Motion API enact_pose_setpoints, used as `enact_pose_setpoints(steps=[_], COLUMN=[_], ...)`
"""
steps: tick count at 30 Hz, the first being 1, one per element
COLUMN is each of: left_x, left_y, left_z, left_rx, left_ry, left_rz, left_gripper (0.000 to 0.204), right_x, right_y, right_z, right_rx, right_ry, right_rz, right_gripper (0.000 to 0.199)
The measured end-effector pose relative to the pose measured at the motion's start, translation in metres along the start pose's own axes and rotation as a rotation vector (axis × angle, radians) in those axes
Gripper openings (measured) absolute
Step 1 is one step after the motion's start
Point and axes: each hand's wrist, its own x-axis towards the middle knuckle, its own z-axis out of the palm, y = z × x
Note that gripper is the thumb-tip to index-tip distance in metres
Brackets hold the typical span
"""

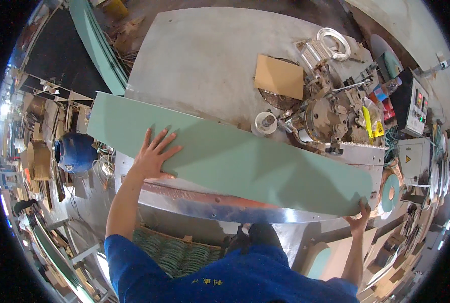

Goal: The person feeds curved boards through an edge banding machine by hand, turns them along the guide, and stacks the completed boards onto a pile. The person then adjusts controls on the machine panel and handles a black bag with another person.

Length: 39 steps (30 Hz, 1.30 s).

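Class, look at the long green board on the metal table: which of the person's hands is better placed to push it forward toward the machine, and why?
The left hand: it lies flat on the green board, fingers spread, ready to push. The right hand only grips the board's end corner, likely better for steering.

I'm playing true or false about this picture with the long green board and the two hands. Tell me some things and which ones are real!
1. The left hand lies flat on the long green board. True.
2. The right hand holds a hammer. False: it grips the board's right end.
3. The board rests on a metal table. True.
4. A roll of tape sits on top of the board. False: it sits on the table behind it.
5. A brown cardboard piece lies on the table. True.
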Motion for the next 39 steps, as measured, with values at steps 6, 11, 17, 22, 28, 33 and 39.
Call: enact_pose_setpoints(steps=[6, 11, 17, 22, 28, 33, 39], left_x=[-0.007, -0.018, -0.027, -0.033, -0.048, -0.058, -0.057], left_y=[-0.031, -0.061, -0.086, -0.113, -0.142, -0.171, -0.209], left_z=[-0.005, -0.009, -0.021, -0.024, -0.025, -0.025, -0.028], left_rx=[0.017, -0.002, 0.050, 0.015, -0.006, -0.018, -0.127], left_ry=[-0.049, -0.084, -0.150, -0.066, -0.190, -0.160, -0.126], left_rz=[-0.001, 0.000, -0.011, 0.050, -0.033, -0.018, -0.019], left_gripper=[0.098, 0.097, 0.097, 0.100, 0.098, 0.097, 0.093], right_x=[0.006, 0.006, 0.015, 0.016, 0.027, 0.029, 0.036], right_y=[-0.041, -0.067, -0.116, -0.144, -0.184, -0.207, -0.245], right_z=[0.011, 0.022, 0.038, 0.049, 0.061, 0.073, 0.086], right_rx=[0.006, -0.038, -0.017, -0.008, -0.022, -0.073, -0.081], right_ry=[-0.044, -0.061, -0.085, -0.078, -0.105, -0.086, -0.111], right_rz=[0.163, 0.125, 0.272, 0.318, 0.338, 0.280, 0.348], right_gripper=[0.097, 0.099, 0.099, 0.100, 0.101, 0.100, 0.101])
